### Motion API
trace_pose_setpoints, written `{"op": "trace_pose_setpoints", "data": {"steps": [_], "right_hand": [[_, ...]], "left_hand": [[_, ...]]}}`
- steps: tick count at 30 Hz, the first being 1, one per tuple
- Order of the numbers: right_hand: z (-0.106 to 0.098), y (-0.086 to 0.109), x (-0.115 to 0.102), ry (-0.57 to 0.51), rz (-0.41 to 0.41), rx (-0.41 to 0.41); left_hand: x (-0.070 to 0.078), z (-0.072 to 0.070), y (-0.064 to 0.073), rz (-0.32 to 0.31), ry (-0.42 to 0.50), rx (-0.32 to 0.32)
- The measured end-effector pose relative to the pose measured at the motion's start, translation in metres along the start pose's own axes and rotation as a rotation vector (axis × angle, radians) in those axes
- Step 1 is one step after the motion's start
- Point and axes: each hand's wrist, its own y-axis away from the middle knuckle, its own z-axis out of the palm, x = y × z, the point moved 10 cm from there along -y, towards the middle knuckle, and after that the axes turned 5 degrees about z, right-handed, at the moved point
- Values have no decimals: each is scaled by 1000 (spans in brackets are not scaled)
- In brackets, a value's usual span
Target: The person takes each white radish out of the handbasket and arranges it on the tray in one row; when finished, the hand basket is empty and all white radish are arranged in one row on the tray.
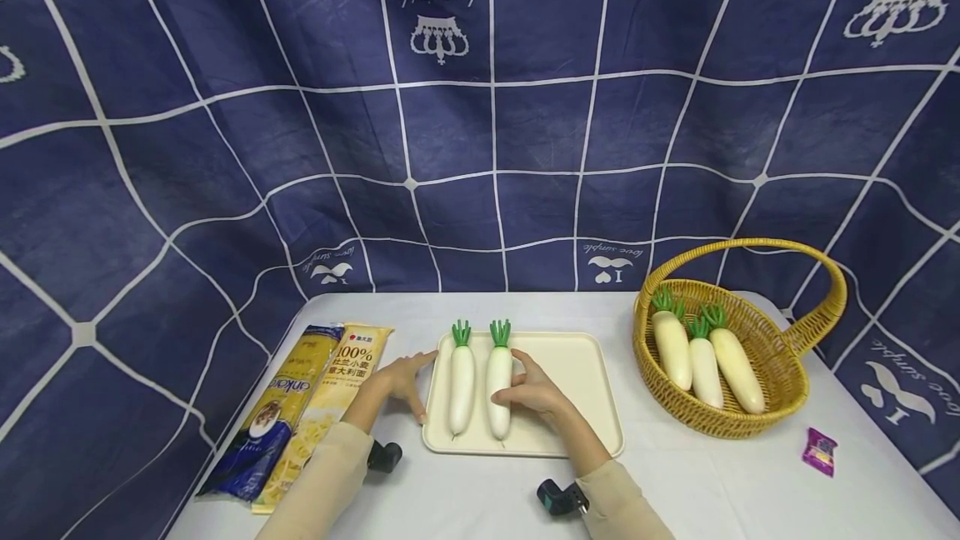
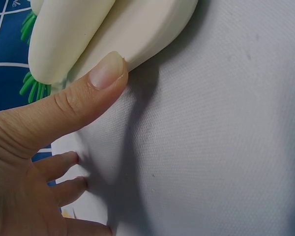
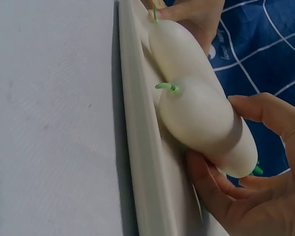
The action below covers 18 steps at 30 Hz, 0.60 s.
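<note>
On a cream tray (image 1: 573, 394) lie two white radishes with green leaf tops, side by side and pointing away from me. My right hand (image 1: 538, 392) grips the right-hand radish (image 1: 498, 373), thumb on one side and fingers on the other, as the right wrist view also shows. The left-hand radish (image 1: 462, 394) lies free on the tray. At the tray's left edge my left hand (image 1: 401, 377) has its fingers spread and holds nothing. Its thumb (image 2: 96, 83) is close against the tray rim in the left wrist view; whether it touches cannot be told.
A wicker basket (image 1: 798, 390) with an arched handle stands at the right, holding three white radishes (image 1: 705, 369). A small purple packet (image 1: 820, 452) lies in front of it. Two pasta packs, one blue and gold (image 1: 262, 423), one yellow (image 1: 326, 415), lie at the left.
</note>
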Motion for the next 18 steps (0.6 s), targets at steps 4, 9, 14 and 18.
{"op": "trace_pose_setpoints", "data": {"steps": [4, 9, 14, 18], "right_hand": [[-2, 2, -3, 115, 32, 58], [-4, 5, -1, 235, 85, 107], [-2, 6, 3, 195, 121, 98], [0, 5, 3, 174, 115, 78]], "left_hand": [[-1, 0, 0, -4, 0, -2], [0, 0, 1, -1, 9, -3], [1, 1, 1, 1, 12, -8], [1, 0, 0, 7, 14, -10]]}}
